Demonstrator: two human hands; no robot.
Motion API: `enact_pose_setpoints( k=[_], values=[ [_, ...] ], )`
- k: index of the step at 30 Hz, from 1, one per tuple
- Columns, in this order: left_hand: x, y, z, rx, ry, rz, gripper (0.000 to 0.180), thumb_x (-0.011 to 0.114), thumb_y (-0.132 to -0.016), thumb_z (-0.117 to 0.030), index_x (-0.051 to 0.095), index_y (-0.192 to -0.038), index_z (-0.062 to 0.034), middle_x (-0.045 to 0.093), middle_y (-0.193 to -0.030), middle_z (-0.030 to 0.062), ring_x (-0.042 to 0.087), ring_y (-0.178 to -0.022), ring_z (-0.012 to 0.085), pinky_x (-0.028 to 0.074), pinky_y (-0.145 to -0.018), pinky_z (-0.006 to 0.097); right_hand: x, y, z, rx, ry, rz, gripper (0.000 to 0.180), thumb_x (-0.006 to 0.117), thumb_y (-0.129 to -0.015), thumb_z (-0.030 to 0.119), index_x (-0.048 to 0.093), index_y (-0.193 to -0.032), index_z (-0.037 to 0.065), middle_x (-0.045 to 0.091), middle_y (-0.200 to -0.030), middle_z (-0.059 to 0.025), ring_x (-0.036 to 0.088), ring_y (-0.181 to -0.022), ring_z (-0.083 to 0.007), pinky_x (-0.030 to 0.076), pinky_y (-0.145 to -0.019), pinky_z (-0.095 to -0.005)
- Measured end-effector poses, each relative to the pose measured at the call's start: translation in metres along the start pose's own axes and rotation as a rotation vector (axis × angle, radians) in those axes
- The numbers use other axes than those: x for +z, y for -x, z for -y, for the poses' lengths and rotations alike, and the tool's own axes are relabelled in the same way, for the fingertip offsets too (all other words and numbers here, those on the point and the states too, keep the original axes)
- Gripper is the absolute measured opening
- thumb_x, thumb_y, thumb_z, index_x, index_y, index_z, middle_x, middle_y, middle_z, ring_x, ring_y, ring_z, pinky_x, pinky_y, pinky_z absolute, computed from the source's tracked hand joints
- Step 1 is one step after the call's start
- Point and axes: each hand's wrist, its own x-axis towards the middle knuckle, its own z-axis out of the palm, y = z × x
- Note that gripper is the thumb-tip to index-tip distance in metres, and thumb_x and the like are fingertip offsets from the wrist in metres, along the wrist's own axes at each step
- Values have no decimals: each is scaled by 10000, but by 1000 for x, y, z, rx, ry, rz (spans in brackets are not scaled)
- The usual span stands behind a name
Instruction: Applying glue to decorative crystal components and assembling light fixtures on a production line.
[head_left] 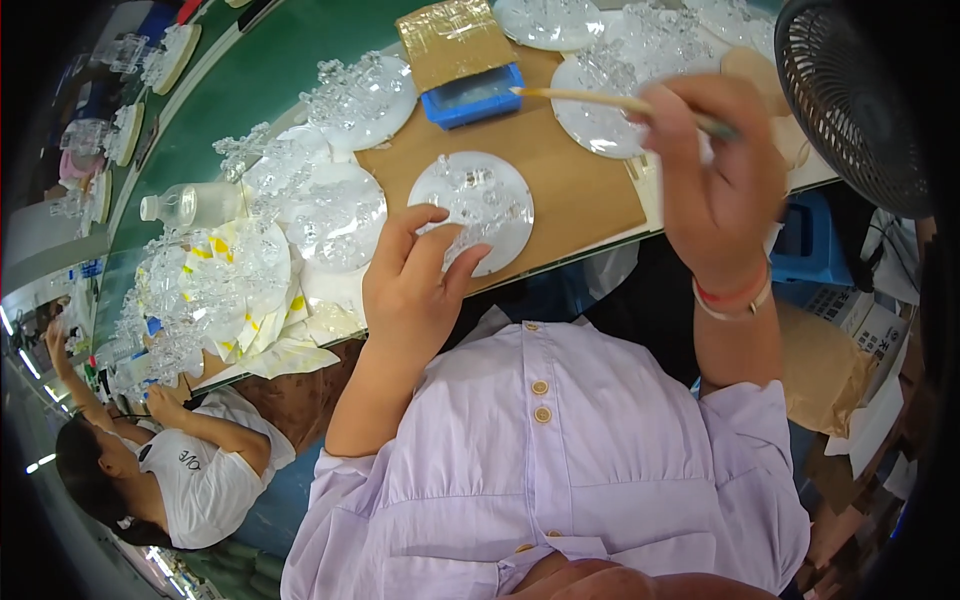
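My right hand [725, 170] is raised at the right, closed around a thin wooden-handled paintbrush [590, 97]. The light tip of the brush points left, by the edge of a small blue container [472, 100] with clear contents. A piece of brown cardboard [450, 45] partly covers that container. My left hand [420, 265] is at a round white plate [518, 195] with clear plastic shapes on it. Its fingers are bent, with the thumb and fingertips on the clear pieces [470, 205]. The hand hides the plate's lower left part.
Several white discs with clear ornaments [335, 215] crowd the left and back of the table. A clear bottle [195, 205] lies on its side there. A black fan [850, 100] stands at the right, above a blue stool [805, 240]. Another person [200, 470] works at the lower left.
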Motion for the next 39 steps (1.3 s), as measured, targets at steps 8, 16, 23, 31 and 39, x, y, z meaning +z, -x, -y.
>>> enact_pose_setpoints(
  k=[8,16,23,31,39],
  values=[
    [-11,14,9,-14,47,-57,336,853,-632,-114,670,-909,-59,601,-1012,102,527,-668,183,458,-575,286,78,-20,-35,4,190,148,111,618,-908,161,587,-930,57,587,-623,-92,586,-533,-223,451,-507,-282],
    [-14,16,16,-26,124,-14,250,826,-656,-35,673,-854,-38,588,-985,110,561,-674,185,473,-573,278,64,-21,-26,11,183,127,110,612,-916,157,592,-914,48,586,-624,-76,583,-519,-184,442,-498,-275],
    [-14,16,13,-60,138,-27,247,820,-662,3,660,-848,-18,582,-990,120,629,-736,191,514,-618,276,36,-8,-25,58,99,113,66,594,-921,66,581,-929,3,602,-666,-67,552,-540,-102,443,-526,-226],
    [-18,16,14,-16,82,5,249,819,-664,11,657,-851,-19,578,-1003,118,641,-763,195,516,-632,271,-3,48,-13,53,-177,108,53,536,-921,4,560,-956,-28,650,-836,-118,587,-670,-136,472,-601,-243],
    [-16,16,14,-30,60,12,255,822,-663,6,657,-855,-24,582,-1009,115,634,-783,202,510,-656,281,10,67,-24,65,-147,259,63,585,-876,-9,559,-932,-20,643,-815,-142,609,-641,-229,483,-599,-279]
  ],
)
